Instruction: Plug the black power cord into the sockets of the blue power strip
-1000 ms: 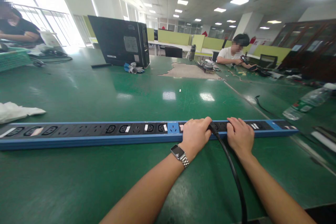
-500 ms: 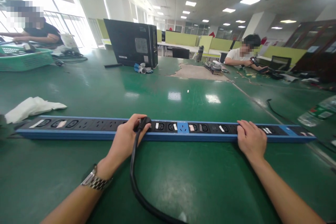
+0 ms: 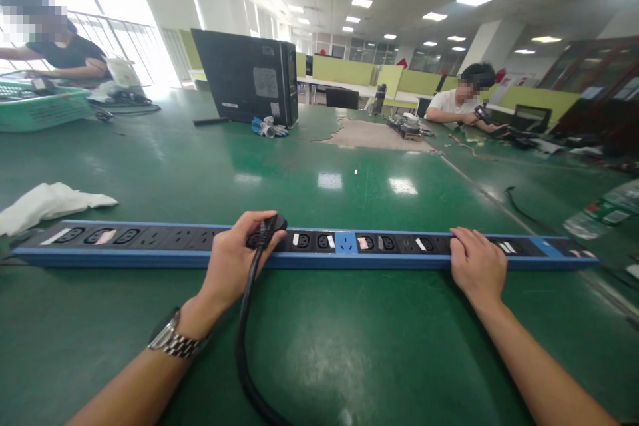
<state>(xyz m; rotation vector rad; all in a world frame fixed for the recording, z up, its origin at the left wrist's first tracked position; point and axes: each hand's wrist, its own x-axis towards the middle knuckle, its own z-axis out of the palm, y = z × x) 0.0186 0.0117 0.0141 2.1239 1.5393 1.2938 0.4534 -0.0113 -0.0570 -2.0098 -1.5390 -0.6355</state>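
A long blue and black power strip [image 3: 164, 246] lies across the green table [image 3: 349, 346] in front of me. My left hand [image 3: 234, 266], with a metal watch on its wrist, is closed round a black plug [image 3: 267, 227] held over the sockets left of the strip's middle. The plug's thick black cable [image 3: 244, 353] runs down toward me. My right hand [image 3: 476, 266] rests flat on the strip's right part, fingers stretched over the sockets.
A white cloth [image 3: 50, 203] lies at the left. A black computer case [image 3: 249, 83] stands at the back centre, a green basket [image 3: 40, 106] far left, a plastic bottle [image 3: 604, 206] at the right. Two other people sit at the table's far sides.
My left hand has carried the plug leftward along the strip, from beside my right hand to left of the middle. In the last half second it lifted slightly. My right hand stayed put.
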